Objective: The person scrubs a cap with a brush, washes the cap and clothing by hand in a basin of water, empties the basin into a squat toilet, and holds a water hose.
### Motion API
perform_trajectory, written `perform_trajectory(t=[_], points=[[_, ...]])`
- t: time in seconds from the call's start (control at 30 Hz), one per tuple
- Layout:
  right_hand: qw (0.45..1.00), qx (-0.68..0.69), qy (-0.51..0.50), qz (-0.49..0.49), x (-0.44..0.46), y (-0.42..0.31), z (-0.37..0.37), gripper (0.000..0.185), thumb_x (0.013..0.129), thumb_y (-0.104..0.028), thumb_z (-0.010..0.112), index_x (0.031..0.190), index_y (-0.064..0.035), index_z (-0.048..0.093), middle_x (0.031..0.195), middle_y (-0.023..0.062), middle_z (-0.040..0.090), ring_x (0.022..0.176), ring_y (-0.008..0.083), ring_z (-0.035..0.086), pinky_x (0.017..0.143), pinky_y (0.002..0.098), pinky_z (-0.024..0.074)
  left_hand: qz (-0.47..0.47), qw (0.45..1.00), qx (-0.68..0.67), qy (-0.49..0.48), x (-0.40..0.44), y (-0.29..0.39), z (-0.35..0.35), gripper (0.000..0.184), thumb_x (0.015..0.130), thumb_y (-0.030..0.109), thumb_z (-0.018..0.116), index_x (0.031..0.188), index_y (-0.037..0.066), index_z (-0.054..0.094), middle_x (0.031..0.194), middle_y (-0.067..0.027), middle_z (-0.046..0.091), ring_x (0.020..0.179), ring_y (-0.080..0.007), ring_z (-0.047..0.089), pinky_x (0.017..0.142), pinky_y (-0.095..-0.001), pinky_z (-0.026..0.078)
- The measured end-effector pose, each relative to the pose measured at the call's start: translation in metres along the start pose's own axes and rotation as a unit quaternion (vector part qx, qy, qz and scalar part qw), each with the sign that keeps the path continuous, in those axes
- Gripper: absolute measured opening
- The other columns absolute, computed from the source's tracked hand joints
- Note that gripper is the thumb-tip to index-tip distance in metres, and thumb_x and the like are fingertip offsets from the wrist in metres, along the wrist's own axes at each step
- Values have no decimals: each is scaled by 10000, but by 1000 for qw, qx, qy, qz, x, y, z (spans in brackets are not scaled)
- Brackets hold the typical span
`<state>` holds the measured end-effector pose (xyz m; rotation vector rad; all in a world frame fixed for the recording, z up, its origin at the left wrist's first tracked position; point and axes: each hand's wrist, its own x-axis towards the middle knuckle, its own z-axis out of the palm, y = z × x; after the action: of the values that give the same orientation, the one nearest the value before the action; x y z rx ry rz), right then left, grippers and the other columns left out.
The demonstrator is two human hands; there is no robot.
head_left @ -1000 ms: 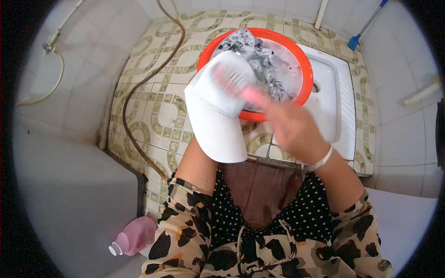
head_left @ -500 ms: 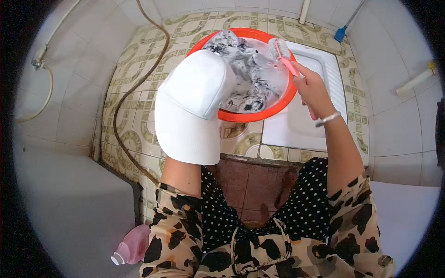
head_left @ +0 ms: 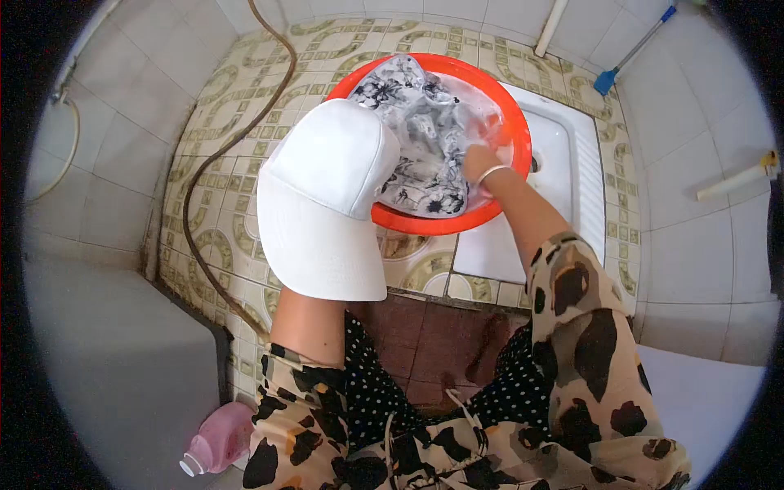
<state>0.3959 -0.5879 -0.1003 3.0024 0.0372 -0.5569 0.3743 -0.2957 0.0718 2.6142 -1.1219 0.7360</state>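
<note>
A white cap is over the end of my left forearm, hiding my left hand and its fingers completely. My right hand is down inside the red basin, closed around a pink-handled scrub brush that is blurred and mostly out of sight in the suds. Beside that hand, a wet white cloth with black flower prints lies bunched in the soapy water. The basin's near left rim is partly behind the cap.
A white squat toilet is set in the floor under the basin's right side. A brown hose runs along the left. A pink bottle is at lower left, and a blue brush leans at the back right wall.
My right hand has moved left and down into the basin, taking the brush from above the right rim into the suds. The cap has shifted slightly left and down in view.
</note>
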Motion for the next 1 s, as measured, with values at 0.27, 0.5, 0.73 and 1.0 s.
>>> perform_trajectory(t=[0.27,0.5,0.73,1.0], points=[[897,400,144,122,-84,44,-43,246,778,-125,456,979,-25,556,596,63,520,441,151,456,421,276,388,-5,1000,7,22,2,-5,-4,277,671,256,567,871,67,599,787,-122,603,749,-272,578,643,-375,469],[784,533,151,280,-223,47,-40,366,745,-80,459,1108,-59,497,568,50,479,404,120,424,383,268,363,-2,999,25,35,3,-8,-3,273,668,253,569,865,67,603,779,-122,605,743,-273,579,638,-373,469],[860,197,131,451,-344,64,115,310,741,-92,430,1032,-27,517,927,244,541,868,387,511,760,422,411,5,999,38,34,6,-2,-2,269,665,251,571,859,67,606,771,-122,607,738,-273,581,633,-372,470],[907,221,195,302,-272,17,17,398,653,-129,560,1030,-10,513,974,246,527,949,365,500,832,393,398,6,999,49,-2,23,-7,5,265,661,248,574,852,68,610,762,-123,609,731,-274,582,628,-370,471]])
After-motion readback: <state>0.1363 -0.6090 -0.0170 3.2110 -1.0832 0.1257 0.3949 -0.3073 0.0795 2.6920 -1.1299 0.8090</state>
